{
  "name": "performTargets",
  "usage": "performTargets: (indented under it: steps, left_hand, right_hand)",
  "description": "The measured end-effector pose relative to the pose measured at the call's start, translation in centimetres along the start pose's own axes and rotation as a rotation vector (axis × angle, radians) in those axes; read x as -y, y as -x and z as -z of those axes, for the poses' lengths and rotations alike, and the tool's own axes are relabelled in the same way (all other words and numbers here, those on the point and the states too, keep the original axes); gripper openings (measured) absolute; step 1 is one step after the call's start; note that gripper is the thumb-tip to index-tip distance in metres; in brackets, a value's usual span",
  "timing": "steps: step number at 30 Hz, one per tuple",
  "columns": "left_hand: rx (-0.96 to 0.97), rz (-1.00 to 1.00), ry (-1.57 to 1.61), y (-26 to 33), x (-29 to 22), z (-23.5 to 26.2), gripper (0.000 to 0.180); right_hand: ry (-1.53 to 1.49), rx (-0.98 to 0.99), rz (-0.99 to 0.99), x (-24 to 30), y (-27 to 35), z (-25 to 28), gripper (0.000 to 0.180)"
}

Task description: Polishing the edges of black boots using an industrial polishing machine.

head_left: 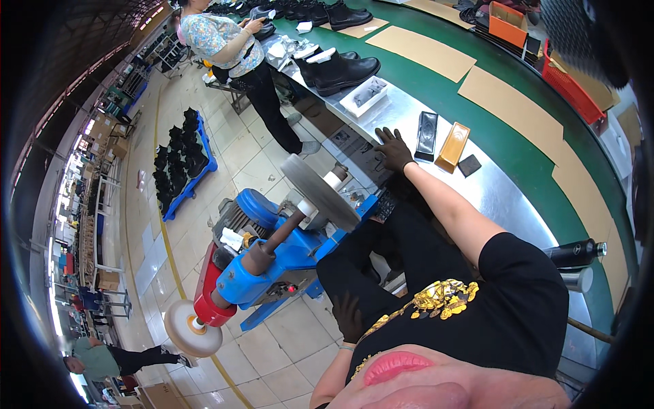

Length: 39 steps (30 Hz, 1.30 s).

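Right hand (394,150) rests on the metal table (504,198), fingers spread open beside the black block (426,135); left hand (349,317) hangs loose and empty.

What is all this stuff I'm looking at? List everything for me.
Blue buffing machine: one, blue body with red motor end, on the tiled floor beside the bench.
Grey polishing disc: one, on the machine's upper shaft end.
White buffing wheel: one, on the lower shaft end.
Black leather boots: one pair, on the bench ahead.
Orange polish block: one, on the metal bench top.
Black flat case: one, left of the orange block.
Brown cardboard sheets: several, on the green belt.
Blue floor tray: one, filled with black shoes.
Co-worker in floral top: one, standing at the bench.
Left hand: black glove, on the lap.
Right hand: black glove, resting on the bench edge.
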<state>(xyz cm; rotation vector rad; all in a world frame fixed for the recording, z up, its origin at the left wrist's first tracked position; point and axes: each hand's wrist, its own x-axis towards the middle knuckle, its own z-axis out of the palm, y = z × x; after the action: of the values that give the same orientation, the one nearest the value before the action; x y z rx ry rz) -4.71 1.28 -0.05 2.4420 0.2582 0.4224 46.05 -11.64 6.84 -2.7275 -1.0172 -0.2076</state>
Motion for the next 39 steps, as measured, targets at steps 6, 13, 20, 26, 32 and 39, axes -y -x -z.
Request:
performTargets:
  steps: [6, 13, 20, 26, 32, 39]
  left_hand:
    - [0.001, 0.011, 0.011, -0.1, -0.4, 0.1, 0.036]
    - [0.007, 0.018, 0.009, -0.1, -0.4, 0.1, 0.036]
    - [0.012, 0.018, 0.003, -0.1, -0.5, 0.2, 0.036]
    - [0.008, 0.018, 0.002, 0.0, -0.2, 0.0, 0.036]
    - [0.007, 0.021, -0.002, 0.0, -0.4, 0.2, 0.035]
    - [0.024, 0.039, -0.005, 0.0, -0.3, 0.1, 0.035]
  right_hand:
    - [0.013, -0.024, 0.006, -0.4, 0.0, -0.5, 0.038]
    - [0.008, -0.021, 0.009, -0.1, 0.0, -0.1, 0.037]
    - [0.002, -0.056, 0.019, -0.4, -0.1, -0.7, 0.043]
    - [0.007, -0.07, 0.021, -0.6, -0.1, -1.0, 0.043]
    - [-0.03, -0.049, 0.01, 0.0, 0.0, -0.1, 0.037]
    - [-0.013, -0.037, 0.007, -0.2, 0.1, -0.3, 0.042]
